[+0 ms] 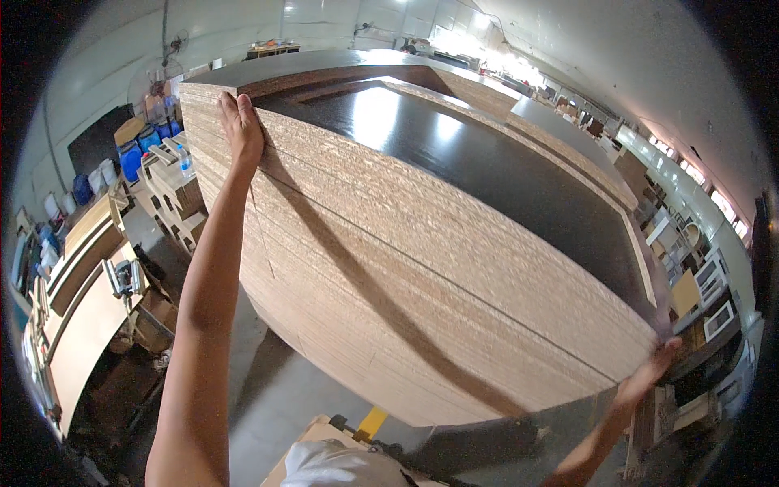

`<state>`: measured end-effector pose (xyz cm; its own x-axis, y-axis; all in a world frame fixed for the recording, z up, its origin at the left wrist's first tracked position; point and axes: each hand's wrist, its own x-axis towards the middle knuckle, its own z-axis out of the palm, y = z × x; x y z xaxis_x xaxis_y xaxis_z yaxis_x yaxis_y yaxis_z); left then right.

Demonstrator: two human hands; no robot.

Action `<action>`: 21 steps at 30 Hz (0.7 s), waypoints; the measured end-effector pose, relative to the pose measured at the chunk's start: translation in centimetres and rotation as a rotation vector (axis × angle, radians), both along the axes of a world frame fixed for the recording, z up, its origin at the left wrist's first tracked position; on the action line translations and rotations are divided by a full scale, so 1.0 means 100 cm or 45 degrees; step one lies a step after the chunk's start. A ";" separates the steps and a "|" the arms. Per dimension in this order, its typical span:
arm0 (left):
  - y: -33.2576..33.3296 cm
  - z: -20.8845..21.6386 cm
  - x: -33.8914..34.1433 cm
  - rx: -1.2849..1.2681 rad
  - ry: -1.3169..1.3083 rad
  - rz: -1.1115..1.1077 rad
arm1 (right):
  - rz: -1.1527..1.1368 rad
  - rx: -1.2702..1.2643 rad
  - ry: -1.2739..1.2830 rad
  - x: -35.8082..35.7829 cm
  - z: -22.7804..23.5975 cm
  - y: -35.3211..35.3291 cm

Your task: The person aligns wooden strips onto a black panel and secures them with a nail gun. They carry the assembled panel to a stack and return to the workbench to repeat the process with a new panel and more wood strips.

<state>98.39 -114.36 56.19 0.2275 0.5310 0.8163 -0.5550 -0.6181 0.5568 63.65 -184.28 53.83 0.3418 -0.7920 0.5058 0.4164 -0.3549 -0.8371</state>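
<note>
A tall stack of particle boards [422, 268] fills the middle, its rough tan cut edges facing me. Glossy dark sheet [479, 187] covers its top, where a few boards lie offset from each other. At the stack's far left corner, my left hand [242, 134] presses against the board edges, fingers stretched upward near the top rim. My right hand [649, 364] touches the near right corner of the stack; its fingers are blurred and partly hidden. The left arm's long shadow crosses the board edges.
Left of the stack stand cut wooden pieces with a water bottle [185, 162], blue barrels [130, 160], and a bench with curved panels [89, 325]. A yellow floor strip [372, 423] shows below. White frames [717, 321] and wooden parts line the right side.
</note>
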 end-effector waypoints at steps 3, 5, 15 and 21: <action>-0.006 -0.010 -0.002 -0.083 0.232 -0.094 | -0.251 -0.139 0.281 -0.004 0.005 0.012; 0.005 -0.040 -0.016 0.005 0.297 -0.127 | -0.175 -0.035 0.263 0.003 0.001 0.022; -0.067 -0.521 -0.384 -0.107 1.687 -0.926 | -0.124 -0.318 0.053 0.012 -0.068 0.008; -0.042 -0.593 -0.665 -0.402 2.377 -0.281 | -0.457 -0.340 0.042 0.019 -0.072 -0.009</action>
